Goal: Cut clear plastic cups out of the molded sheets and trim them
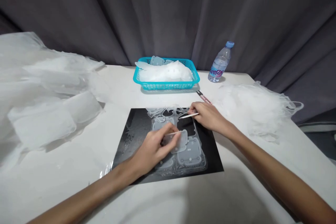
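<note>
On a black mat [215,157] lies a clear moulded sheet [203,161] with rounded, translucent flat pieces [189,152] set in it. My left hand [154,145] pinches a loose translucent flat piece [181,142] between thumb and fingers, above the sheet. In my right hand [207,114] is a slim white pointed tool [188,116], its tip toward the left over a dark opening in the sheet. Whether it is tweezers or a single blade I cannot tell. Thin clear trimmings [160,111] curl along the sheet's far edge, close to the right fingers.
A turquoise basket [168,86] at the back holds white, translucent pieces. Pink-handled thread snips [203,97] lie beyond my right hand. A water bottle [219,63] stands back right. Stringy offcuts [254,108] are heaped right; stacked translucent sheets [44,122] fill the left.
</note>
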Motion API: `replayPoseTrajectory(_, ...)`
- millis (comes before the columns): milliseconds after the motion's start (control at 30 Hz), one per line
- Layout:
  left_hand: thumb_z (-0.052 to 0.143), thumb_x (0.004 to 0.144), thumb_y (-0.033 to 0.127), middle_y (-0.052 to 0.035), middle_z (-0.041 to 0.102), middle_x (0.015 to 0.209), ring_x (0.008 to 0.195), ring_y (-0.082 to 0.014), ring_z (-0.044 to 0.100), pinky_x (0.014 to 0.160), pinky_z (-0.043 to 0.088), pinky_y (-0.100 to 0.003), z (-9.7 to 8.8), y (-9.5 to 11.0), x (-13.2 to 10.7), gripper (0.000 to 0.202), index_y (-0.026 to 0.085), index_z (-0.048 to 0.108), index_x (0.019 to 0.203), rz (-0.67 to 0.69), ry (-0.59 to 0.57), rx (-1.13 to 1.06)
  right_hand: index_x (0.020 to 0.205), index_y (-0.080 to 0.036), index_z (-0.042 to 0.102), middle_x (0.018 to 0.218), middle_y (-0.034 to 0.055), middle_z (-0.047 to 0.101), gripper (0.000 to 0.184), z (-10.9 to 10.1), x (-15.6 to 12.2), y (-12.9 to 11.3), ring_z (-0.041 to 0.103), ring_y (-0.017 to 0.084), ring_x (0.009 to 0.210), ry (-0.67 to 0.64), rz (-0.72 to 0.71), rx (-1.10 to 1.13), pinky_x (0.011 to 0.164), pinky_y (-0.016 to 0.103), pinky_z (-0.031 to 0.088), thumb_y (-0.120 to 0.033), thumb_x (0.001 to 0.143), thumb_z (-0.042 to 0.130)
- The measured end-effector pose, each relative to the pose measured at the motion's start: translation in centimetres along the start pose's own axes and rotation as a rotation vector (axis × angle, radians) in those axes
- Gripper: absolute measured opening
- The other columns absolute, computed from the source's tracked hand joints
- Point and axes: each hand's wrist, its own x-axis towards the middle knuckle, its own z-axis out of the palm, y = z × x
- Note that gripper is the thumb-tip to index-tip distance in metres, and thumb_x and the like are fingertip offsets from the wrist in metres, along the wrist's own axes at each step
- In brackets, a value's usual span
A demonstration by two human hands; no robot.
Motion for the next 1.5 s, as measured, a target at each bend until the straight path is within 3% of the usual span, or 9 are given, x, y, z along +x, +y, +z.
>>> replayPoseTrajectory(133,0.057,0.105,0.039,0.0049,0.066,0.076,0.068,-0.0115,0.057,0.064,0.043,-0.022,-0.1,-0.3,0.5,0.019,0.022,0.062,0.098,0.018,0.068,-0.098,0.092,-0.020,0.068,0.099,0.0042,0.071,0.001,-2.3,-0.1,0.9,0.062,0.020,0.095,0.021,-0.076,0.026,0.088,0.033,0.041,-0.020,0.093,0.067)
replayPoseTrajectory(233,0.059,0.104,0.037,0.0045,0.068,0.077,0.069,-0.0117,0.059,0.064,0.045,-0.023,0.0,-0.4,0.5,0.017,0.022,0.063,0.097,0.027,0.095,-0.124,0.103,-0.020,0.071,0.108,0.0043,0.071,0.014,-3.8,-0.7,-0.3,0.061,0.017,0.092,0.019,-0.237,0.200,0.082,0.030,0.042,-0.031,0.100,0.063)
replayPoseTrajectory(433,0.063,0.103,0.034,0.0026,0.074,0.089,0.079,-0.0130,0.069,0.071,0.051,-0.023,0.0,-0.5,0.4,0.013,0.022,0.066,0.101,0.063,0.144,-0.151,0.095,-0.017,0.075,0.086,0.0001,0.070,0.017,-4.5,-2.0,-2.7,0.052,0.013,0.075,-0.299,-0.385,0.422,0.069,0.025,0.040,-0.034,0.092,0.078)
replayPoseTrajectory(833,0.062,0.104,0.031,0.0029,0.077,0.099,0.093,-0.0142,0.073,0.083,0.053,-0.023,-0.2,-0.3,0.2,0.010,0.025,0.070,0.107,0.072,0.156,-0.154,0.080,-0.016,0.070,0.080,0.0007,0.066,0.019,-3.7,-1.5,-2.4,0.059,0.014,0.075,-0.185,-0.500,0.398,0.069,0.026,0.043,-0.027,0.093,0.077)
replayPoseTrajectory(1000,0.061,0.104,0.033,0.0006,0.077,0.108,0.103,-0.0181,0.071,0.094,0.051,-0.029,-1.1,0.4,0.6,0.015,0.026,0.073,0.109,0.083,0.151,-0.118,0.084,-0.018,0.070,0.087,0.0008,0.069,0.023,-4.2,-1.3,-1.9,0.063,0.015,0.081,-0.139,-0.521,0.157,0.076,0.028,0.044,-0.035,0.099,0.071)
replayPoseTrajectory(1133,0.061,0.101,0.042,-0.0006,0.071,0.090,0.084,-0.0180,0.067,0.077,0.051,-0.028,-4.5,0.8,3.9,0.024,0.021,0.067,0.092,0.029,0.364,-0.045,0.092,-0.018,0.071,0.107,0.0094,0.071,0.035,-4.0,-1.5,-1.7,0.065,0.025,0.104,0.115,-0.362,-0.306,0.077,0.032,0.045,-0.045,0.106,0.053)
replayPoseTrajectory(1367,0.067,0.094,0.027,-0.0060,0.068,0.097,0.088,-0.0198,0.058,0.086,0.045,-0.035,-13.1,-0.1,17.7,0.012,0.017,0.061,0.094,0.120,0.569,0.202,0.106,-0.014,0.063,0.109,0.0138,0.071,0.037,-1.7,-1.3,-1.3,0.069,0.029,0.102,-0.045,-0.215,-0.587,0.084,0.036,0.050,-0.051,0.102,0.060)
replayPoseTrajectory(1433,0.068,0.093,0.023,-0.0065,0.065,0.104,0.094,-0.0202,0.055,0.093,0.043,-0.038,-13.6,0.0,18.7,0.013,0.017,0.060,0.099,0.158,0.558,0.250,0.107,-0.015,0.060,0.112,0.0134,0.070,0.025,-1.0,-1.0,-0.8,0.069,0.027,0.103,0.002,-0.210,-0.643,0.087,0.036,0.050,-0.040,0.105,0.059)
replayPoseTrajectory(1500,0.065,0.097,0.025,-0.0061,0.064,0.106,0.095,-0.0198,0.056,0.095,0.043,-0.038,-12.6,0.4,16.5,0.010,0.018,0.059,0.100,0.226,0.484,0.284,0.106,-0.017,0.060,0.110,0.0105,0.070,0.012,-0.6,-0.7,-0.3,0.069,0.024,0.103,0.021,-0.238,-0.675,0.092,0.035,0.049,-0.028,0.106,0.057)
